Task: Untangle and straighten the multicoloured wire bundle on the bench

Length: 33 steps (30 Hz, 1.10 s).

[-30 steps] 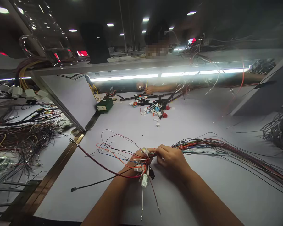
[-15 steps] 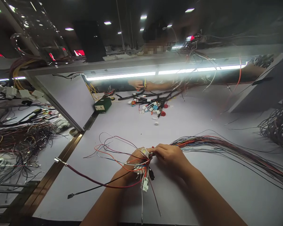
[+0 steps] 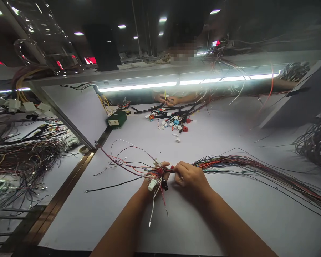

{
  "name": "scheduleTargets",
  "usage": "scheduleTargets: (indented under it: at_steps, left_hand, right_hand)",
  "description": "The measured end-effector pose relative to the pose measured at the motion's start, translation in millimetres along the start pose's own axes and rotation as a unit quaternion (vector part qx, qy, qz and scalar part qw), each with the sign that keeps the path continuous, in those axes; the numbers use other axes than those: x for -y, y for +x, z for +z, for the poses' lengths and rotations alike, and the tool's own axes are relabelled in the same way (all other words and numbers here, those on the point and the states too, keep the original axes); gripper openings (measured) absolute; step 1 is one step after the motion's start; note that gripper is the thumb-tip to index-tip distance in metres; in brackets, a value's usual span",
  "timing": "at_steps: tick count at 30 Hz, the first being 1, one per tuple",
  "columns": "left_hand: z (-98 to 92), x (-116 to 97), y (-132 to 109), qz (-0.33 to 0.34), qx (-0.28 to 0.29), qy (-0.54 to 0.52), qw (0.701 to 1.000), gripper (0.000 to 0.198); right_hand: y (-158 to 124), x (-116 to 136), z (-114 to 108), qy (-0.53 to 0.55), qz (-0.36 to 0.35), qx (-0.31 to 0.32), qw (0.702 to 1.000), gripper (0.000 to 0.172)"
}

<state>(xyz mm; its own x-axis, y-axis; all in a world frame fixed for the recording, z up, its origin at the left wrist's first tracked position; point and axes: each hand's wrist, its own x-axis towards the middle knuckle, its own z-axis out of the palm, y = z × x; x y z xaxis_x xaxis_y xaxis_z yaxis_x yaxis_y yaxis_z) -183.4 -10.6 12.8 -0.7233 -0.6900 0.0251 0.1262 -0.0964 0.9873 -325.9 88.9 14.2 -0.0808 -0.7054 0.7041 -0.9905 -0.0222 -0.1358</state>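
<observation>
My left hand [image 3: 153,180] is closed around a clump of small white and black connectors [image 3: 152,184] with thin red, black and white wire tails fanning out to the left and downward. My right hand [image 3: 188,175] sits right beside it, fingers pinched on the end of a long multicoloured wire bundle [image 3: 246,166] that runs off to the right across the white table [image 3: 208,221]. The two hands nearly touch where the bundle meets the connectors.
A co-worker's hands [image 3: 169,100] work across the table under a light strip [image 3: 176,84], by a pile of connectors and harness [image 3: 173,121]. A green box [image 3: 117,119] stands left of it. Tangled wires [image 3: 24,157] fill the left bench, and more wires [image 3: 314,142] lie at the right.
My left hand has turned and lifted the connector clump, so the loose wire tails swung up and leftward. The long red wire at the left rose towards the bench divider. The co-worker's hands shifted slightly.
</observation>
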Motion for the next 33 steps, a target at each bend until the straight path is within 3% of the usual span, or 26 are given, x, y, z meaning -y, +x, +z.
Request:
scheduleTargets:
  at_steps: [3, 5, 9, 13, 14, 18, 20, 26, 30, 33]
  left_hand:
    - [-1.1, -4, -1, 0.045, -0.008, 0.137, 0.99, 0.028]
    - [-1.2, -8, 0, 0.017, -0.016, 0.158, 0.987, 0.025]
    - [-2.9, -10, 4, -0.052, -0.046, 0.075, 0.995, 0.023]
    - [-4.4, -9, 6, -0.053, -0.072, -0.042, 0.995, 0.027]
    - [-3.8, -9, 6, -0.056, -0.077, -0.062, 0.993, 0.028]
    - [1.7, -12, 3, -0.097, -0.084, -0.091, 0.988, 0.038]
    - [3.3, -12, 1, -0.128, -0.062, -0.077, 0.987, 0.043]
    - [-5.6, -12, -3, -0.188, 0.071, -0.005, 0.98, 0.04]
    - [-12.7, -16, -3, -0.176, 0.129, -0.012, 0.976, 0.027]
    - [-14.5, -16, -3, -0.162, 0.151, -0.003, 0.975, 0.029]
  right_hand:
    - [2, 1, 2, 0.031, -0.053, 0.018, 0.998, 0.013]
    - [3, 3, 2, 0.056, -0.087, 0.037, 0.994, 0.011]
    - [2, 4, -3, 0.119, -0.07, 0.051, 0.989, 0.017]
    - [-4, 0, -1, 0.103, 0.011, 0.066, 0.992, 0.055]
    - [-6, -1, 2, 0.091, 0.017, 0.08, 0.993, 0.057]
    - [-8, -1, 11, 0.057, 0.021, 0.096, 0.993, 0.021]
    - [-6, 1, 11, 0.048, 0.02, 0.078, 0.996, 0.014]
    - [-4, 3, 6, 0.052, 0.028, 0.062, 0.996, 0.017]
    - [-5, 3, 3, 0.085, 0.036, 0.066, 0.994, 0.019]
    - [-3, 3, 0, 0.125, 0.068, 0.093, 0.985, 0.02]
